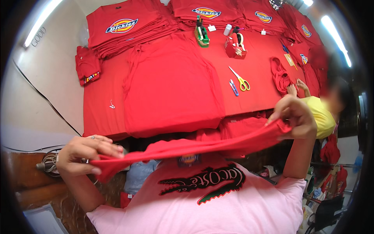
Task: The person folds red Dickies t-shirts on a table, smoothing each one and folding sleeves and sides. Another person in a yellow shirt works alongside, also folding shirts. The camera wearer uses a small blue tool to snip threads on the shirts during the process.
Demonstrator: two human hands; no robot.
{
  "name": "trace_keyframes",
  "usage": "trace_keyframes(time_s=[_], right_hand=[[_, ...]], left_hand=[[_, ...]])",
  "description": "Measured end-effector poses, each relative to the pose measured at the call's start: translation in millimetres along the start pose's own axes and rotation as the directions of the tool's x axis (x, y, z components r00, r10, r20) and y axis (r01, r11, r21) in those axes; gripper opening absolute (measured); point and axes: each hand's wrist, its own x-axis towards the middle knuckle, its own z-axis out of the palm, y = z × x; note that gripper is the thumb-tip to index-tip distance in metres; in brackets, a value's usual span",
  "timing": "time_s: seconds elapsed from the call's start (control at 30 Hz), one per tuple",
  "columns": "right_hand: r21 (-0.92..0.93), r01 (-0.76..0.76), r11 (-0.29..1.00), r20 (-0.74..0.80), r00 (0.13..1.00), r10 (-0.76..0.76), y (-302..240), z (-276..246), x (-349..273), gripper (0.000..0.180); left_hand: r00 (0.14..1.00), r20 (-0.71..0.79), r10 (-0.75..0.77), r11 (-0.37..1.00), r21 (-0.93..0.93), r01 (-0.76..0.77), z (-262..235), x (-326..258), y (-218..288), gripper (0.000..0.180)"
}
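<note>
A red table fills the space beyond my two grips, its far side lost beneath piled shirts with printed fronts. Between those piles and my grips lies a wide red piece, flat and plain, its near edge drooping at the table's front. Strung from my left grip to my right grip is a red garment, held in the air short of the table and above my pink shirt. Each grip pinches one end between thumb and fingers. The cloth looks soft and thin, drawn into a long, narrow band that climbs toward my right grip, its upper edge rippled nearer my left.

Seen almost edge-on, the garment keeps its broad faces hidden; its overall shape is hard to make out. A dark label shows under its middle, on which cloth I cannot tell. Past my right grip, a co-worker in yellow is partly blocked by my arm. Ahead, between my grips, stand red and green tape dispensers; nearer my right lie yellow-handled scissors and blue snips.
</note>
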Motion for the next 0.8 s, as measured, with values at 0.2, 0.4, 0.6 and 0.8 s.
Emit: trace_keyframes(time_s=[0.2, 0.4, 0.6, 0.8], right_hand=[[0.123, 0.346, 0.930, -0.252, 0.917, -0.308, 54, -52, 120, 0.075], [0.338, 0.236, 0.911, -0.652, 0.756, 0.046, 231, -98, 294, 0.054], [0.354, -0.183, 0.917, -0.600, 0.708, 0.373, 328, -51, 229, 0.040], [0.396, -0.401, 0.826, -0.577, 0.591, 0.564, 383, 31, 149, 0.025]], left_hand=[[0.869, -0.398, 0.295, 0.796, -0.400, -0.454, -73, 51, -90, 0.031], [0.332, -0.920, -0.206, 0.907, -0.308, -0.289, -200, 156, -264, 0.033], [0.253, -0.817, -0.518, 0.855, -0.503, 0.128, -104, 102, -374, 0.025], [0.136, -0.841, -0.523, 0.851, -0.510, 0.124, 20, 33, -432, 0.020]])
